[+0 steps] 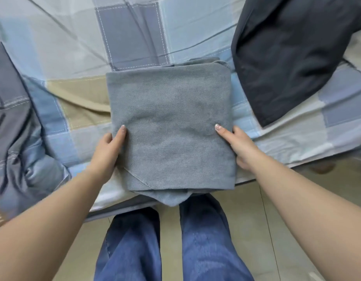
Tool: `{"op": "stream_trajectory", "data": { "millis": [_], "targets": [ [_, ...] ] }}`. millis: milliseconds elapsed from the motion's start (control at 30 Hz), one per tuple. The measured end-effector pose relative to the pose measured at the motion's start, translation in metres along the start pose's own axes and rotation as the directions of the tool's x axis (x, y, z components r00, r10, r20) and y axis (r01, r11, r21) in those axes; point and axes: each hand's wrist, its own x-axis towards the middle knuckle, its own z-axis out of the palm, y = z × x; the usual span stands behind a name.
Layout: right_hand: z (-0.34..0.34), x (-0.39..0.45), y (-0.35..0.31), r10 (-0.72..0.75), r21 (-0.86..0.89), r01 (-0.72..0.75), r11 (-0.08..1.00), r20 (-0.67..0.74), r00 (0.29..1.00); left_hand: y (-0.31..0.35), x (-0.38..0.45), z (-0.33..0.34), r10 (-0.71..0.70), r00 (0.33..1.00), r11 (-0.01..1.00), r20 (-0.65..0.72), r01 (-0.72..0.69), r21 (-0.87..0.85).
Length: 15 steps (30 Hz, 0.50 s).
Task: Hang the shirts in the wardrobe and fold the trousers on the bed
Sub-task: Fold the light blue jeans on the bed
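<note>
Grey trousers [171, 126], folded into a thick square bundle, lie at the near edge of the bed [78, 47], their lower end hanging slightly over it. My left hand [109, 147] grips the bundle's left side, thumb on top and fingers tucked underneath. My right hand [236, 145] grips the right side the same way. A dark navy garment [287, 57] lies spread on the bed at the upper right.
The bed wears a blue, grey and beige checked sheet. A bunched grey-blue quilt [15, 128] lies along the left. Beige floor tiles [262, 216] and my legs in blue jeans [167, 244] are below the bed edge.
</note>
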Motion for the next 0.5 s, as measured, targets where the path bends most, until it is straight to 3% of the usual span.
{"op": "stream_trajectory", "data": {
  "millis": [67,133,367,500],
  "targets": [
    [-0.003,-0.004,-0.01,0.056,-0.005,-0.056,0.998,0.117,0.992,0.011,0.002,-0.005,-0.023,0.992,0.999,0.124,0.028,-0.036],
    [-0.004,-0.008,-0.016,0.07,-0.053,-0.061,0.997,0.17,0.983,0.013,0.002,-0.008,-0.007,0.987,1.0,0.159,0.007,-0.002],
    [-0.003,-0.066,-0.004,0.01,0.027,-0.012,1.0,0.087,0.996,0.024,-0.029,-0.022,0.098,0.964,0.994,0.249,-0.107,0.02],
    [-0.004,-0.144,0.022,-0.034,0.153,0.033,0.988,-0.001,0.999,0.046,-0.073,-0.032,0.14,0.925,0.978,0.354,-0.185,0.095]
  ]
}}
